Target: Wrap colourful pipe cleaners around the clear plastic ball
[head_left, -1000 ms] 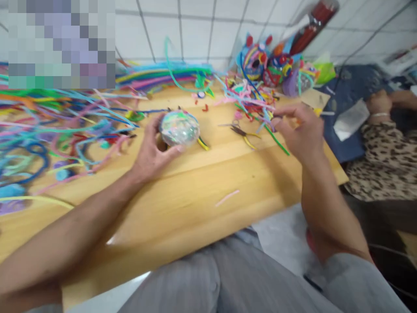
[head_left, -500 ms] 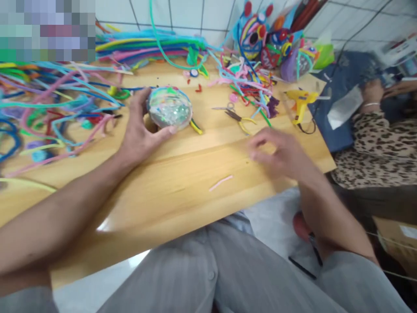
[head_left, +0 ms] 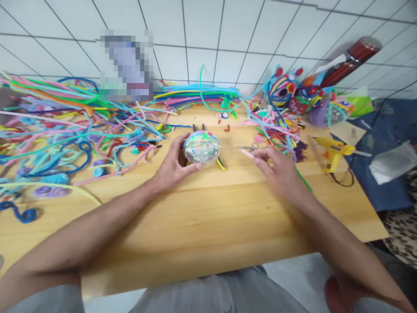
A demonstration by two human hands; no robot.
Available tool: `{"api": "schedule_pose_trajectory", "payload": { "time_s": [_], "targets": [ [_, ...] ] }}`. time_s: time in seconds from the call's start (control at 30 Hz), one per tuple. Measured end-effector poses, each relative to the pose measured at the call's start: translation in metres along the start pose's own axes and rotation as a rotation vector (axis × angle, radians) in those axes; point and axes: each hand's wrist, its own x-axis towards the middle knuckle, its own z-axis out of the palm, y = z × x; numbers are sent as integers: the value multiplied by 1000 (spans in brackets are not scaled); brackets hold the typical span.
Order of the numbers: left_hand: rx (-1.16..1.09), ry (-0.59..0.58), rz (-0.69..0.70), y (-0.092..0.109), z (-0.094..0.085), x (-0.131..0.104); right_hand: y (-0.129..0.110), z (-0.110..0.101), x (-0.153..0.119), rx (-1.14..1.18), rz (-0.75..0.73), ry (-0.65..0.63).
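Observation:
My left hand [head_left: 177, 165] is wrapped around the side of a clear round ball [head_left: 202, 148] that rests on the table. Colourful bits and a blue rim show on the ball. A yellow and dark piece [head_left: 220, 164] sticks out behind its right side. Between the thumb and fingertips of my right hand [head_left: 273, 167], a short pale pink pipe cleaner piece [head_left: 246, 153] points left toward the ball, apart from it. Scissors [head_left: 252, 146] lie just beyond those fingertips, partly covered. The pliers are not visible here.
Loose pipe cleaners [head_left: 74, 143] spread over the table's left side, with a bundle [head_left: 195, 94] along the tiled wall. Decorated animal-like balls [head_left: 283, 89] stand at the back right. A yellow glue gun [head_left: 334, 152] with a cord lies near the right edge. A patterned sleeve [head_left: 402, 230] shows beyond.
My right hand has picked up the pink pipe cleaner piece from the table and moved it nearer the ball. My left hand stays on the ball. The view has tilted up toward the wall.

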Motion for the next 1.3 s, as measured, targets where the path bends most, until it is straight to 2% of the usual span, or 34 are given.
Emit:
{"api": "schedule_pose_trajectory", "payload": {
  "time_s": [0.07, 0.17, 0.27, 0.33, 0.4, 0.5, 0.53, 0.57, 0.67, 0.77, 0.83, 0.93, 1.13, 1.3],
  "targets": [
    [-34, -9, -5, -1, 1, 0, 11, 2, 27, -26, 11, 66],
    [126, 62, 25, 2, -3, -3, 8, 13, 50, -23, -1, 71],
    [369, 254, 170, 10, -10, -11, -20, 25, 48, 39, -107, 43],
    [475, 306, 278, 17, -12, -19, -45, 32, 36, 83, -205, -1],
    [524, 184, 343, 23, -10, -25, -69, 38, 23, 123, -298, -41],
    [494, -142, 442, 29, -1, -31, -91, 45, 7, 182, -425, -21],
    [475, -197, 485, 29, 3, -31, -94, 48, 3, 192, -448, -4],
    [457, -226, 529, 28, 6, -31, -95, 51, 0, 199, -462, 14],
    [395, -169, 618, 25, 15, -30, -91, 61, -7, 212, -465, 63],
    [363, -157, 534, 21, 18, -29, -83, 73, -13, 211, -427, 128],
    [360, -195, 442, 20, 19, -27, -78, 80, -16, 202, -413, 169],
    [364, -256, 377, 22, 20, -25, -69, 86, -17, 193, -424, 186],
    [271, -322, 284, 34, 18, -22, -48, 80, -19, 183, -403, 154],
    [169, -377, 208, 44, 15, -21, -45, 79, -20, 254, -451, 109]
  ]
}}
